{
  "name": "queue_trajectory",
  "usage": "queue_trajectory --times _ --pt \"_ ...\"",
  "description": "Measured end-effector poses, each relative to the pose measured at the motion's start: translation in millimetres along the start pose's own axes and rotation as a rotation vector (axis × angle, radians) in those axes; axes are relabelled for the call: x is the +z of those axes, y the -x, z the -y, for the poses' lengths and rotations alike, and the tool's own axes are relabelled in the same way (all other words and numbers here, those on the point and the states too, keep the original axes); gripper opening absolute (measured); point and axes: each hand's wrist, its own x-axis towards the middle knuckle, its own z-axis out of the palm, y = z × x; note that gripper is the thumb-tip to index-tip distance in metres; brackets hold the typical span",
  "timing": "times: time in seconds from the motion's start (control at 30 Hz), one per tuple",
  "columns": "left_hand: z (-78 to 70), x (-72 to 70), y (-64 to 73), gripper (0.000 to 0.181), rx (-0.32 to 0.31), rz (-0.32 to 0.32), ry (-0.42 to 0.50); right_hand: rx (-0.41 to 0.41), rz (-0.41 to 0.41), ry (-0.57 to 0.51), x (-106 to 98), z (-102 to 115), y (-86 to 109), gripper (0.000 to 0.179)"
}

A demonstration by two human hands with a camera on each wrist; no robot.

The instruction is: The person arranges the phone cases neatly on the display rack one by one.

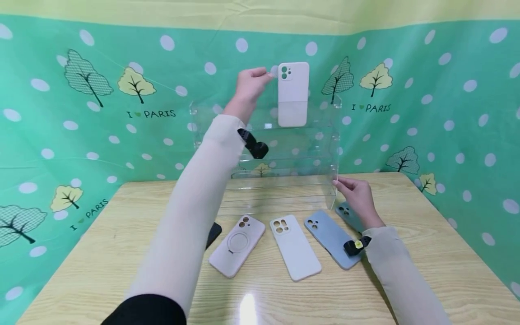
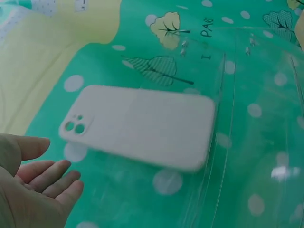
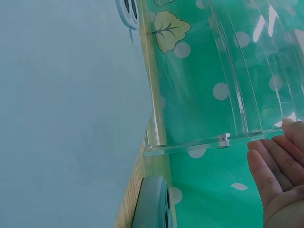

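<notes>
The white phone case [image 1: 293,97] is propped on the top tier [image 1: 260,126] of the clear acrylic display stand [image 1: 284,184], long axis near vertical, just right of the loosely spread, empty left hand [image 1: 248,88]; its right panel [image 1: 335,158] is pinched by the right hand [image 1: 357,194]

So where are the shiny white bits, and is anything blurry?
Head view: a white glare patch on the table, low in the picture; left wrist view: a hazy glint on the clear rack, and the pale phone case looks slightly soft-edged; right wrist view: bright white streaks on the rack.
</notes>
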Motion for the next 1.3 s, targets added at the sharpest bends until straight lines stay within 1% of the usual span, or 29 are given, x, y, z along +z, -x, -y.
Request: queue_trajectory --times 0.13,0.27,0.37,0.5,0.67,0.73,0.8,0.87,0.97,1.07,1.17,1.3 --pt "2.8 -24.1 12.5 0.043 0.039 0.041 0.011 0.0 0.005 0.009 0.4 0.2 0.8 0.051" --pt "8.2 -45.0 28.8 0.046 0.066 0.118 0.003 0.001 0.001 0.016 1.1 1.1 0.9 0.051" --pt "16.2 -58.7 41.9 0.049 0.082 0.188 -0.033 0.002 -0.003 0.024 0.4 1.1 0.5 0.052" --pt "33.2 -78.5 58.3 0.052 0.11 0.249 -0.07 0.006 0.004 0.026 -0.1 0.8 1.0 0.052" --pt "62.9 -106.0 78.1 0.052 0.152 0.272 -0.152 0.013 0.009 0.02 0.8 0.9 1.4 0.052" --pt "76.7 -115.6 86.7 0.051 0.162 0.262 -0.162 0.014 0.007 0.021 0.5 0.7 1.1 0.053" --pt "91.0 -123.3 95.2 0.051 0.163 0.249 -0.149 0.016 0.004 0.023 -0.3 0.7 0.8 0.054" --pt "106.2 -129.3 103.5 0.051 0.157 0.235 -0.119 0.014 0.005 0.021 -0.8 0.0 0.8 0.054" --pt "127.6 -136.6 114.4 0.051 0.15 0.231 -0.08 0.006 0.002 0.021 -1.5 0.0 0.7 0.054" --pt "147.2 -144.5 123.8 0.05 0.138 0.242 -0.091 0.009 -0.001 0.024 -1.3 0.6 0.9 0.054" --pt "164.7 -152.6 132.9 0.049 0.114 0.25 -0.124 0.027 -0.004 0.031 -0.2 1.2 1.5 0.055" --pt "187.9 -158.5 145.3 0.049 0.083 0.261 -0.143 0.037 0.001 0.027 -0.2 2.0 2.5 0.056"
